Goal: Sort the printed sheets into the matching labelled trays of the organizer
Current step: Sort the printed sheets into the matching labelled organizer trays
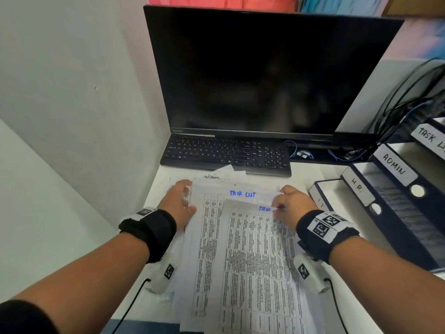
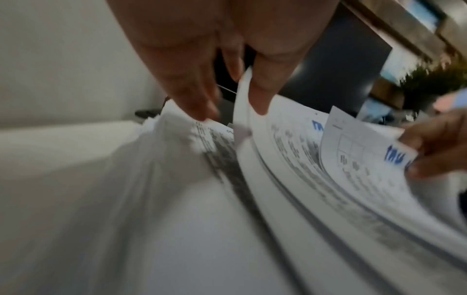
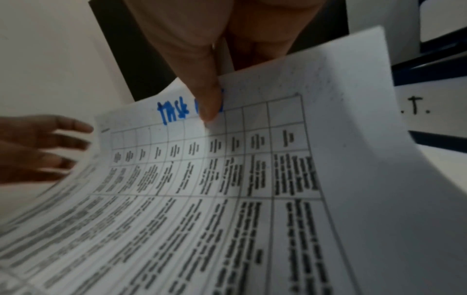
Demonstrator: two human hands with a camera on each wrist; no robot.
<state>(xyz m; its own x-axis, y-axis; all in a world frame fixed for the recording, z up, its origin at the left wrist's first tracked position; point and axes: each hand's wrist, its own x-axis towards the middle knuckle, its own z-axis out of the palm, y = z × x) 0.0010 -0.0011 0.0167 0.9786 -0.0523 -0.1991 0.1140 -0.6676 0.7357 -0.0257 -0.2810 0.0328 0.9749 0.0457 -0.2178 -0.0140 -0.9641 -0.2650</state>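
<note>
A loose pile of printed sheets point(image 1: 212, 237) lies on the white desk. My right hand point(image 1: 289, 203) pinches the top sheet point(image 1: 260, 249) at its far right corner, with the thumb point(image 3: 207, 95) on the blue "TASK LIST" heading and the sheet point(image 3: 252, 179) bowed upward. A second sheet point(image 1: 242, 194) under it bears the same heading. My left hand point(image 1: 179, 201) rests with straight fingers on the pile's left edge, its thumb point(image 2: 262, 95) against a raised paper edge. The organizer stands at the right, with trays labelled TASK LIST point(image 1: 431, 138), ADMIN point(image 1: 393, 163), H.R. point(image 1: 357, 188) and I.T. point(image 1: 320, 201).
A dark monitor point(image 1: 265, 73) and a black keyboard point(image 1: 226, 153) stand right behind the pile. Cables point(image 1: 409, 104) hang behind the organizer. A wall point(image 1: 72, 92) closes off the left side. A strip of bare desk point(image 1: 325, 172) lies between keyboard and trays.
</note>
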